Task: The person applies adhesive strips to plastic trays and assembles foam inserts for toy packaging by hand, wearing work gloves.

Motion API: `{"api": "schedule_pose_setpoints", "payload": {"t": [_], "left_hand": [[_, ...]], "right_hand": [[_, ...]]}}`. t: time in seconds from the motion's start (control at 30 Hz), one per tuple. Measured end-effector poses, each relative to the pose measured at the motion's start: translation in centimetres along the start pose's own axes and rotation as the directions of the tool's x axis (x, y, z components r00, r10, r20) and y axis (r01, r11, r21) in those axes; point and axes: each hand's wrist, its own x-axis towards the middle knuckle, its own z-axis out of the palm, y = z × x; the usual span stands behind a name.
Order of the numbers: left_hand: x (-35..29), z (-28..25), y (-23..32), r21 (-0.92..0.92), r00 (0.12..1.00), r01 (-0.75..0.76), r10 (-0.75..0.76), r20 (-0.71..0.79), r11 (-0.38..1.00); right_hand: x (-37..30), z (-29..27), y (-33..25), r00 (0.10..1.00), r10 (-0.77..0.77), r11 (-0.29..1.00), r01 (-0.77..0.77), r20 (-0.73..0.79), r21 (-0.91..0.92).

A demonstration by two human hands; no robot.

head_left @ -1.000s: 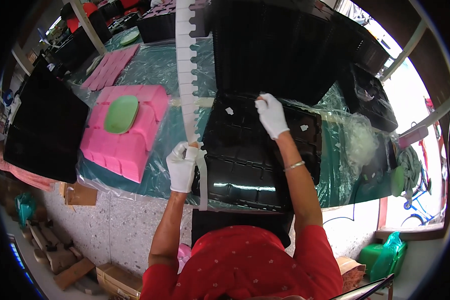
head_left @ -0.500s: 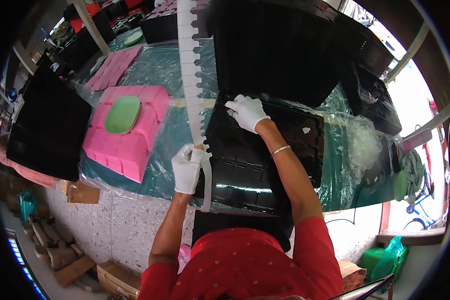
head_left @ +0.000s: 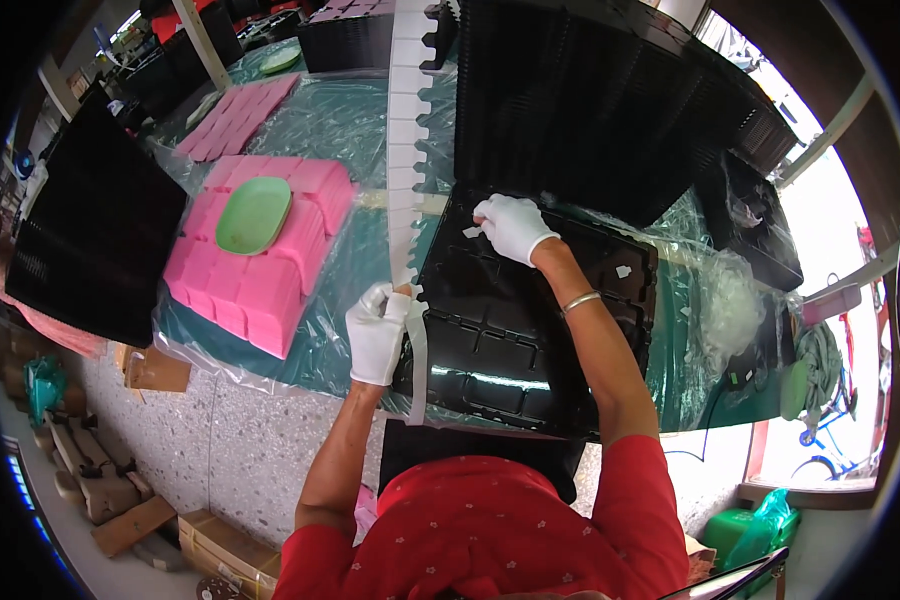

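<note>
My left hand [head_left: 376, 336], in a white glove with bare fingertips, is closed on a long white strip [head_left: 404, 170] with notched edges. The strip runs from the far side of the table down to the near edge of a black moulded plastic tray [head_left: 490, 375]. My gloved right hand [head_left: 518, 230] is over the tray's far left part, fingers pinched at a small white piece [head_left: 472, 232]. Whether that piece touches the tray, I cannot tell. Another small white piece [head_left: 623, 271] lies on the tray's right side.
A tall stack of black trays [head_left: 580, 110] stands behind the tray. To the left are pink block-shaped pieces [head_left: 232, 290] with a green dish [head_left: 254, 216] on top, and another black stack [head_left: 95, 230]. Crumpled clear plastic [head_left: 725, 300] lies to the right.
The whole view has shifted slightly. My right hand's fingers have curled down, and the small white piece shows more plainly below them. My left hand keeps its hold on the strip.
</note>
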Motion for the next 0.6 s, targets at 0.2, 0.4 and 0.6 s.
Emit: {"api": "schedule_pose_setpoints", "payload": {"t": [0.2,0.4,0.6], "left_hand": [[-0.1,0.1,0.4,-0.062,0.999,0.018,-0.02,-0.034,0.998],[0.0,1.5,0.6,0.094,0.998,-0.055,0.052,0.036,0.994],[0.0,-1.5,0.3,0.059,0.993,-0.111,0.113,-0.021,0.992]], "right_hand": [[0.4,0.6,-2.1,0.995,-0.082,0.99,0.076,-0.048,-0.115],[-0.9,-0.4,-1.9,1.0,0.017,0.896,-0.02,-0.011,-0.443],[-5.7,-3.9,-0.9,0.894,0.262,0.951,-0.304,-0.363,-0.062]]}}
